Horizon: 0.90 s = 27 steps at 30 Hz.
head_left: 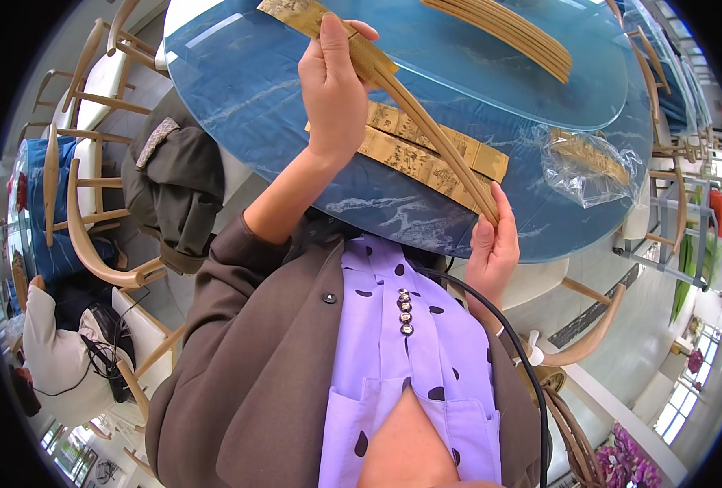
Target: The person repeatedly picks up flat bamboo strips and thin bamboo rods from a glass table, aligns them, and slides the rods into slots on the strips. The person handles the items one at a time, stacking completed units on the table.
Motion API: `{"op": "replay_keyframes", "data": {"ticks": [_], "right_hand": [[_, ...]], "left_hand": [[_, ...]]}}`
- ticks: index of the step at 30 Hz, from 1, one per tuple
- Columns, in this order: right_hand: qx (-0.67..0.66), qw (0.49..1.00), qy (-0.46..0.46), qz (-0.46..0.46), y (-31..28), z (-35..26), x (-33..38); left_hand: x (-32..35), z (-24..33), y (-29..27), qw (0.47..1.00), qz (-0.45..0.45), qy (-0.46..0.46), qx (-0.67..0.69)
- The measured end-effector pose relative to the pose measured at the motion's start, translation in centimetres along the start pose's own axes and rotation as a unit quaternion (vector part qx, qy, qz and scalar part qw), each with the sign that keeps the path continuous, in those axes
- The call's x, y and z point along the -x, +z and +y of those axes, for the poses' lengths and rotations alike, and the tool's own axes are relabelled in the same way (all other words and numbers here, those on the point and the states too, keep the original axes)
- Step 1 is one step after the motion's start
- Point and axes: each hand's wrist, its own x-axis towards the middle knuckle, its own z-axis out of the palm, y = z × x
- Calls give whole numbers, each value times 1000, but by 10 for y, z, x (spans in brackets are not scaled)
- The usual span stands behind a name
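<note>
"What've we got?"
"Blue tbl (247, 98); 2 gold packets (410, 163) on it, 1 o'clock; our chopsticks (437, 135) slant 12 to 3 o'clock."
"Hands?"
"Gold sleeve (369, 58) on upper ends, 12 o'clock, gripped in our L hand (334, 93); R hand (493, 250), 3 o'clock, pinches lower ends."

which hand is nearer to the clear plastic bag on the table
Right. The right hand, at the ends of the wooden sticks, is left of and below the plastic bag; the left hand, on the gold sleeve, is farther away, toward the upper left.
</note>
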Motion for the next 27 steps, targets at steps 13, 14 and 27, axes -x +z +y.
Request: {"op": "replay_keyframes", "data": {"ticks": [13, 14, 27], "right_hand": [[23, 998, -61, -15, -1, 4, 0], [-14, 998, -40, -36, -3, 2, 0], [-397, 883, 165, -186, 4, -13, 4]], "left_hand": [[1, 0, 7, 999, -40, -33, -15], [1, -1, 8, 999, -29, -24, -12], [14, 0, 27, 995, -66, -53, -53]]}}
